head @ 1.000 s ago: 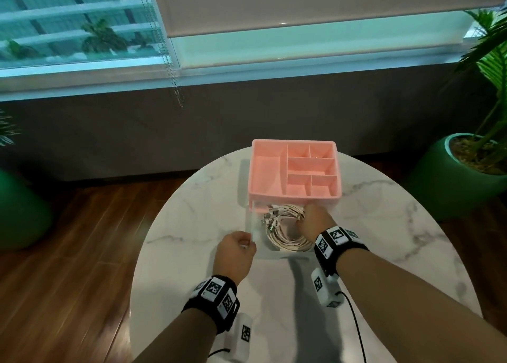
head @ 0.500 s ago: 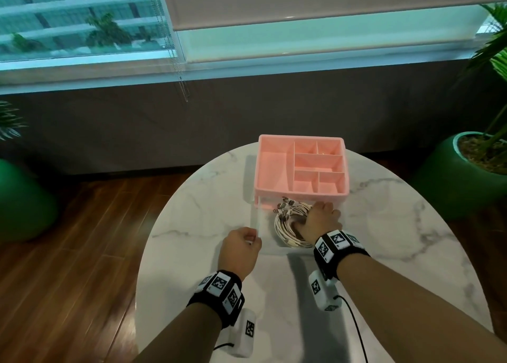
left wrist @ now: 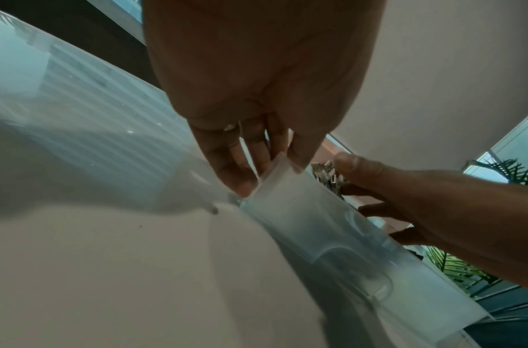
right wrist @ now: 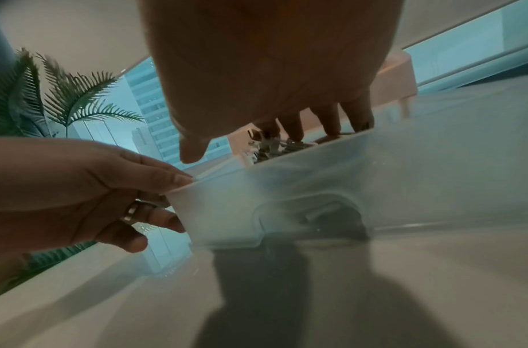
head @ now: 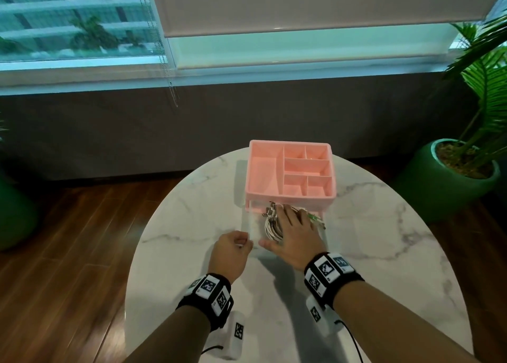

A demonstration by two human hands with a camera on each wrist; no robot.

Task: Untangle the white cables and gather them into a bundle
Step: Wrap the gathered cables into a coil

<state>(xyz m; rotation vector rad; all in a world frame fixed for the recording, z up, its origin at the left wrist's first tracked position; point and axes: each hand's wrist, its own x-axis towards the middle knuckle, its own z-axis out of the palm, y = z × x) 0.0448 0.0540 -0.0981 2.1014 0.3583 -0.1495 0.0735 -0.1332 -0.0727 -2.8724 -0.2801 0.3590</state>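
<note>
A coil of white cables (head: 271, 226) with its plugs bunched at the far end lies in a translucent drawer (head: 251, 225) pulled out from under a pink organizer (head: 263, 176). My right hand (head: 292, 221) lies flat on the coil with straight, spread fingers. My left hand (head: 244, 243) pinches the drawer's near left corner. In the left wrist view the left hand's fingers (left wrist: 241, 169) hold the drawer's rim (left wrist: 286, 179), and the plugs (left wrist: 326, 173) show beyond it. The right wrist view shows the right hand's fingers (right wrist: 295, 127) reaching down onto the cables (right wrist: 271, 147) inside the drawer (right wrist: 316, 188).
The organizer stands at the far side of a round marble table (head: 192, 211). A potted palm in a green pot (head: 444, 176) stands to the right on the wooden floor, and another green pot (head: 13, 214) to the left. A window wall lies beyond.
My right hand has gone from gripping the coil to lying flat on it with spread fingers. The left hand has kept its hold on the drawer corner.
</note>
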